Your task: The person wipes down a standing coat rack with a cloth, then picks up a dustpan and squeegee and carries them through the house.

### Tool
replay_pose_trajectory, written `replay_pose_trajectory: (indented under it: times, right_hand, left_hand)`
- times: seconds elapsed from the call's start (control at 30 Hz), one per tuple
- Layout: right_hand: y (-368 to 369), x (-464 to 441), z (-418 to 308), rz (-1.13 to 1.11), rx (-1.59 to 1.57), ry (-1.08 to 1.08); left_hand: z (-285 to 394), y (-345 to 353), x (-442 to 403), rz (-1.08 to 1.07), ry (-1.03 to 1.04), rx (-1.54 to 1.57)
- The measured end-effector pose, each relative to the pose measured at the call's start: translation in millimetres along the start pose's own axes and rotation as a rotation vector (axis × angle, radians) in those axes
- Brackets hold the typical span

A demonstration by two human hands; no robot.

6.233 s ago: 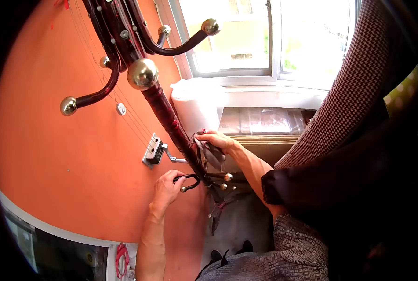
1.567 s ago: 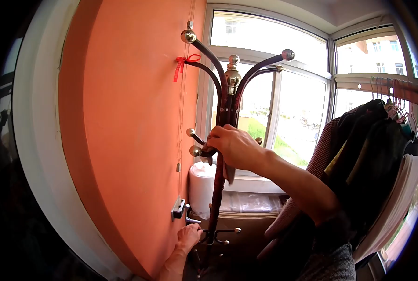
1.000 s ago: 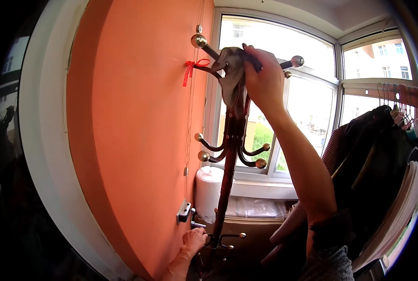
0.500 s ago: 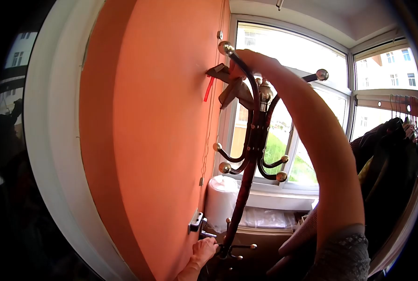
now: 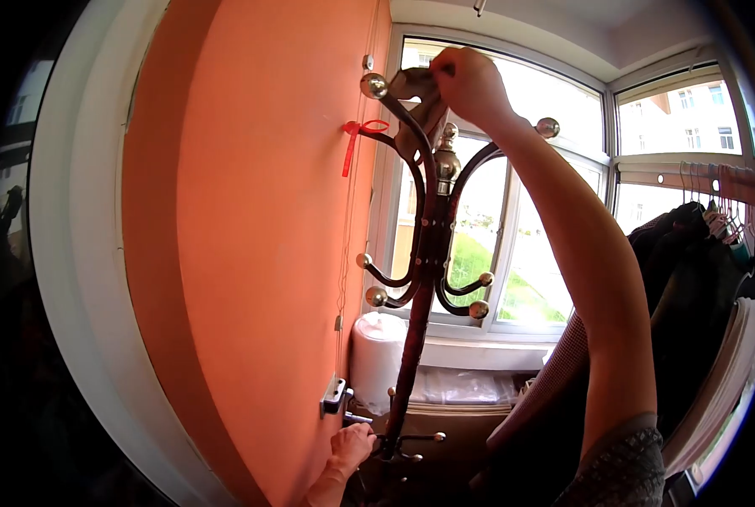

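A dark coat rack (image 5: 411, 338) with curved arms and metal ball ends stands before me. Up at its top, my right hand (image 5: 474, 84) is closed on a brown cloth (image 5: 424, 122), which hangs limply behind one upper arm of the rack. From another upper arm, close to the orange wall, a red ribbon (image 5: 351, 144) dangles in a loop. Low down, my left hand (image 5: 348, 448) has its fingers curled at the end of a short lower arm of the rack. Its fingertips are partly hidden.
An orange wall (image 5: 250, 211) runs along the left, with a small wall-mounted fitting (image 5: 333, 397) above my left hand. A white roll (image 5: 379, 355) stands beneath the window (image 5: 512, 228). Dark clothes (image 5: 681, 279) hang on hangers at the right.
My right hand has lifted the brown cloth up and off the ribbon-tied arm, leaving the red ribbon there. My left hand keeps its place at the rack's lower part. The view has shifted slightly.
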State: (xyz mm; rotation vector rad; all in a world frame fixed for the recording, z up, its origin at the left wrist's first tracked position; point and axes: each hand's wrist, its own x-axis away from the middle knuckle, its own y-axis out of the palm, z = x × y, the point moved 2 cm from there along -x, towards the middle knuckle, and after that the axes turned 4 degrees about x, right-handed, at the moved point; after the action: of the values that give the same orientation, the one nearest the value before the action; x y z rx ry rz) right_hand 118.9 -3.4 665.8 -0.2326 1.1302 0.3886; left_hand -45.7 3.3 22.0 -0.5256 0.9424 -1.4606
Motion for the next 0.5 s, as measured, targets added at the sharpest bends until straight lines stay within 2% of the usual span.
replay_pose_trajectory:
  times: [0.03, 0.07, 0.13, 0.2, 0.27, 0.3, 0.33, 0.4, 0.43, 0.5]
  right_hand:
    - [-13.6, -1.2, -5.1, -0.010, -0.081, 0.129]
    - [-16.5, 0.3, -11.5, -0.009, -0.075, 0.135]
    - [-17.5, 4.4, -28.5, 0.036, -0.486, 0.181]
    - [-22.6, 26.0, -68.1, -0.282, -0.649, 0.227]
    - [-19.1, 39.0, -78.9, -0.191, -0.543, 0.085]
    - [-8.7, 43.1, -72.9, -0.193, -0.594, 0.069]
    - [-12.2, 50.1, -76.2, -0.192, -0.594, 0.070]
    - [-22.9, 72.9, -83.9, -0.137, -0.276, 0.100]
    - [-15.1, 82.7, -77.9, -0.258, -0.291, 0.186]
    - [-12.3, 103.0, -75.1, -0.199, -0.273, 0.178]
  left_hand:
    - [0.1, -0.7, -0.2, 0.005, 0.008, 0.002]
    - [0.1, -1.4, -0.7, 0.010, 0.016, 0.001]
    - [0.2, 0.5, -1.2, -0.003, 0.019, -0.009]
    - [-0.8, 2.1, -1.0, 0.021, 0.021, -0.015]
    - [-4.9, 4.0, -3.3, 0.010, 0.024, -0.026]
    - [-7.3, 6.6, -5.3, 0.023, 0.024, -0.016]
    - [-8.0, 7.2, -4.7, 0.034, 0.021, -0.003]
    - [-7.2, 6.0, -3.9, 0.037, 0.024, 0.009]
    - [-6.8, 5.2, -2.8, 0.039, 0.027, 0.020]
    - [-6.4, 5.0, 0.9, 0.035, 0.025, 0.008]
